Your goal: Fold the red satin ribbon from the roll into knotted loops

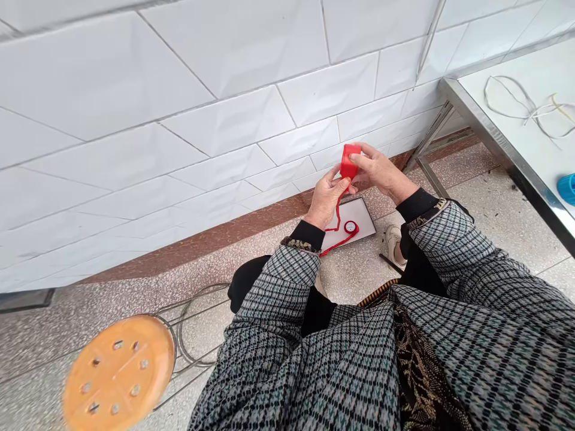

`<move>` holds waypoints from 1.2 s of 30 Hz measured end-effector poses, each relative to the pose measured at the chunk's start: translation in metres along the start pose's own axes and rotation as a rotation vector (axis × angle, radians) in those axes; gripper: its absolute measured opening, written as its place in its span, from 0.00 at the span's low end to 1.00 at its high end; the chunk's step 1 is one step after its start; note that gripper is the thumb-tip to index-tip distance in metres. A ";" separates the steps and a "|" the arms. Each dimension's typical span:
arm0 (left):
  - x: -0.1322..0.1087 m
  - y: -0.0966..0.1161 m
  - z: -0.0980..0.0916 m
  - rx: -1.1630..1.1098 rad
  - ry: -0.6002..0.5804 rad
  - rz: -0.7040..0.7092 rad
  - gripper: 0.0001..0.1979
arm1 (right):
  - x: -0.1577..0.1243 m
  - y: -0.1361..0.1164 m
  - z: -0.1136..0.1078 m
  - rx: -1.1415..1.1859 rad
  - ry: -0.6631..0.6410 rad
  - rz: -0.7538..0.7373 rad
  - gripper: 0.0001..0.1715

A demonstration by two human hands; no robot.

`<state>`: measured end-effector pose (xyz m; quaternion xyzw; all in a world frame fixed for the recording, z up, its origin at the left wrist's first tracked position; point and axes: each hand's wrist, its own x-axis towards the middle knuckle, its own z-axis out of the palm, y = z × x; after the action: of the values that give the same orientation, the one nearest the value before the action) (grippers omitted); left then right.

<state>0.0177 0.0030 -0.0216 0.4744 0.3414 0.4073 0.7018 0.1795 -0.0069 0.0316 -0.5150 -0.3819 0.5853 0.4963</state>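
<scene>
A small red box (349,163) is held up between my two hands, in front of the tiled wall. My right hand (381,171) grips its upper right side, the thumb across its face. Below it, my left hand (327,196) pinches a red ribbon (338,211) against the box's lower edge. The ribbon hangs down past my left wrist. Under my hands, a ribbon roll (350,227) with a white centre lies on a flat white panel (363,216) with a dark edge. How the ribbon passes around the box is partly hidden by my fingers.
An orange round stool (119,371) with holes and metal legs lies tipped at the lower left. On the right stands a white-topped metal table (512,137) bearing white cords (534,112) and a blue container (566,188). The white tiled wall (224,143) is close ahead.
</scene>
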 end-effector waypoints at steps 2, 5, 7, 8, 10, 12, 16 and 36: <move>-0.001 -0.002 0.002 0.010 0.039 0.001 0.28 | 0.003 0.000 -0.001 0.011 0.045 -0.016 0.28; -0.002 -0.005 0.004 0.072 0.035 0.007 0.18 | 0.004 -0.001 -0.003 0.025 0.077 -0.007 0.27; -0.001 -0.006 0.004 0.126 0.077 0.077 0.13 | 0.003 -0.003 -0.004 0.036 0.093 0.010 0.23; -0.001 -0.007 0.004 0.150 0.114 0.126 0.11 | 0.003 -0.004 -0.003 0.037 0.099 0.021 0.22; 0.000 -0.006 0.005 0.174 0.168 0.181 0.10 | 0.002 -0.006 -0.002 0.029 0.105 0.043 0.19; -0.001 -0.005 0.007 0.161 0.167 0.148 0.11 | 0.001 -0.007 -0.001 0.024 0.107 0.062 0.18; -0.003 -0.002 0.012 0.081 0.140 0.074 0.13 | 0.004 -0.005 -0.001 0.047 0.103 0.093 0.19; 0.011 -0.003 -0.013 0.177 0.056 0.076 0.39 | 0.007 -0.008 -0.007 0.090 -0.054 0.447 0.32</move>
<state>0.0121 0.0168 -0.0296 0.5355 0.3773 0.4152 0.6313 0.1882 0.0012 0.0366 -0.5483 -0.2449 0.7107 0.3664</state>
